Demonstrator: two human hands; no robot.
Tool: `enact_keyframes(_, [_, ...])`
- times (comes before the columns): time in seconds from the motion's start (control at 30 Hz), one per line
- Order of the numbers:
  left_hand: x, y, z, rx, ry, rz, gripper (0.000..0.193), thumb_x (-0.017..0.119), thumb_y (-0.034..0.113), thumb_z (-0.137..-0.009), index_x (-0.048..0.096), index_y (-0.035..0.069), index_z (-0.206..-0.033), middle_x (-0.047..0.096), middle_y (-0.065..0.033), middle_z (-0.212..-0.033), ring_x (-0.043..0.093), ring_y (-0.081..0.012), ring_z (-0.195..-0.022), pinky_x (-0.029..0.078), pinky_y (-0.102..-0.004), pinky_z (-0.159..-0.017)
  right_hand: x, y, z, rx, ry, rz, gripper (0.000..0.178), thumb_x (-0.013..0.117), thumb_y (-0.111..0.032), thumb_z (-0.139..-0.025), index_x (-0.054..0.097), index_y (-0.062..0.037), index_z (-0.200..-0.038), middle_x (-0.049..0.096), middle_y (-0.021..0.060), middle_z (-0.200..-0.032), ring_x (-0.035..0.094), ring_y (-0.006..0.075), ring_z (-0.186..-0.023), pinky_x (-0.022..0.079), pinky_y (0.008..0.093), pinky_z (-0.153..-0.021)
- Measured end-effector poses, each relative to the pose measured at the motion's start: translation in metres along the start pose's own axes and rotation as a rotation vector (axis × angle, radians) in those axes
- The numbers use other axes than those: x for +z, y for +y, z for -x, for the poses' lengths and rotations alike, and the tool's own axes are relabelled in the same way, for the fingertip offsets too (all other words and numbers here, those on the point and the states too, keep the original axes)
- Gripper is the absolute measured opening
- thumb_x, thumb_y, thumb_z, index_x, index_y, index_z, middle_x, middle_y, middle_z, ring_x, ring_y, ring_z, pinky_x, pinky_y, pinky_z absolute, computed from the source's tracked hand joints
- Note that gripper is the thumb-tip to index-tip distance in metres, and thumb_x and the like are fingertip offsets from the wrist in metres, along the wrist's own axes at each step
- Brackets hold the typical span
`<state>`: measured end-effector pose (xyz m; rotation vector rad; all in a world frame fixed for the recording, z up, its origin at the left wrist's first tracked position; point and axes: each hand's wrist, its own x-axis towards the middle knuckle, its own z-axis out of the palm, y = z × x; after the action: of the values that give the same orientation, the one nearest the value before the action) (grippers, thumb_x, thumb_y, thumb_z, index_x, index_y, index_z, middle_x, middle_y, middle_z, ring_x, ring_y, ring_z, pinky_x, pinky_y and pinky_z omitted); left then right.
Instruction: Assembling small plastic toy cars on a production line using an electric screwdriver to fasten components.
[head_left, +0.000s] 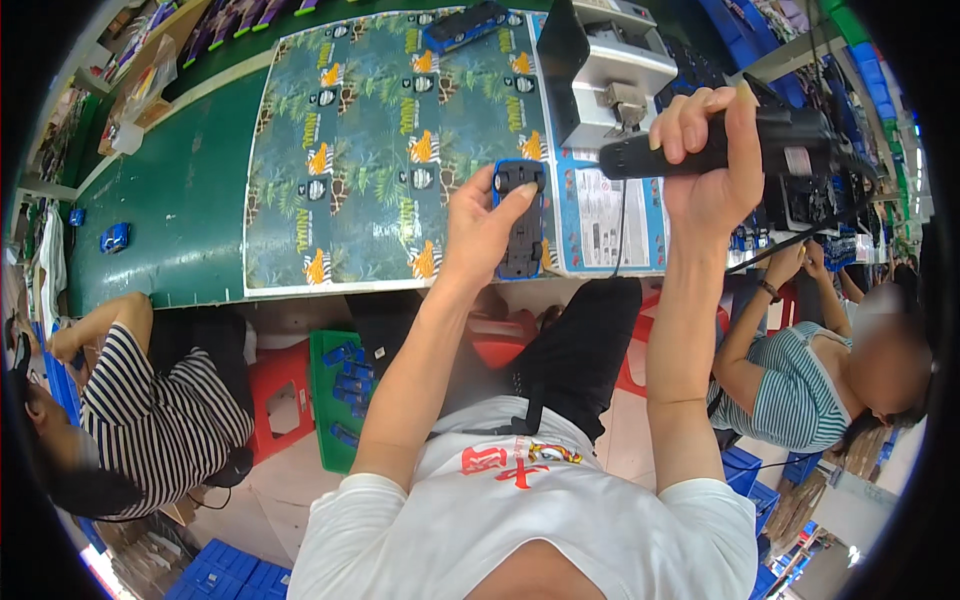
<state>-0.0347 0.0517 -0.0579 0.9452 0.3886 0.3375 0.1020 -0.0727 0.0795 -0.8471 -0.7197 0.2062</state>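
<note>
A blue toy car (521, 225) is turned with its black underside up at the edge of the patterned sheet. My left hand (487, 222) is closed on it, the thumb pressing on the underside. My right hand (708, 165) is raised to the right of it, with fingers wrapped round a long black tool (640, 158) that looks like an electric screwdriver. Its tip cannot be made out. Just beyond this hand stands a grey metal machine (622, 70) that resembles a screw feeder.
Another blue car (465, 27) lies at the sheet's (380, 150) far edge, and one more (115, 237) on the green table (190, 190). Below is a green crate (335, 455) with blue pieces. People sit at left (180, 400) and right (790, 385). A black cable (775, 248) hangs at right.
</note>
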Motion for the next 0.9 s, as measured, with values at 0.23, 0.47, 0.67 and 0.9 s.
enact_keyframes(0.23, [-0.003,-0.002,0.0,0.053,-0.017,-0.007,0.02,0.066,0.009,-0.092,0.063,0.001,-0.11,0.071,-0.0094,-0.101,0.071,-0.0159,-0.082,0.06,-0.0311,-0.067,0.03,0.028,0.027,-0.088,-0.08,-0.002,0.013,0.061,-0.014,-0.097,0.053,-0.0038,-0.095,0.051,0.006,-0.066,0.051,0.0153,-0.055,0.047,0.0324,-0.057])
enact_keyframes(0.47, [-0.003,0.003,0.006,0.054,0.025,0.008,0.023,0.063,0.01,-0.093,0.062,0.0,-0.113,0.071,-0.0119,-0.105,0.071,-0.0162,-0.082,0.06,-0.0309,-0.067,-0.008,0.009,0.015,-0.148,0.065,0.248,0.015,0.068,-0.012,-0.093,0.057,-0.0022,-0.088,0.053,0.0055,-0.062,0.052,0.0137,-0.051,0.047,0.0295,-0.053])
enact_keyframes(0.67, [0.002,0.002,0.003,0.037,0.007,-0.074,0.024,0.065,0.01,-0.092,0.063,0.0,-0.113,0.071,-0.0117,-0.104,0.071,-0.0165,-0.083,0.06,-0.031,-0.067,-0.048,0.025,0.028,-0.13,0.234,0.248,0.013,0.07,-0.007,-0.089,0.059,-0.0019,-0.085,0.055,0.0051,-0.058,0.052,0.0135,-0.047,0.047,0.029,-0.05])
enact_keyframes(0.9, [0.002,-0.005,0.0,0.056,0.025,-0.08,0.024,0.066,0.009,-0.09,0.064,0.0,-0.113,0.071,-0.0119,-0.103,0.071,-0.0173,-0.083,0.061,-0.0325,-0.066,-0.059,0.041,0.03,-0.097,0.23,0.417,0.012,0.066,-0.009,-0.092,0.058,-0.003,-0.085,0.052,0.0063,-0.06,0.052,0.0161,-0.05,0.045,0.0324,-0.053])
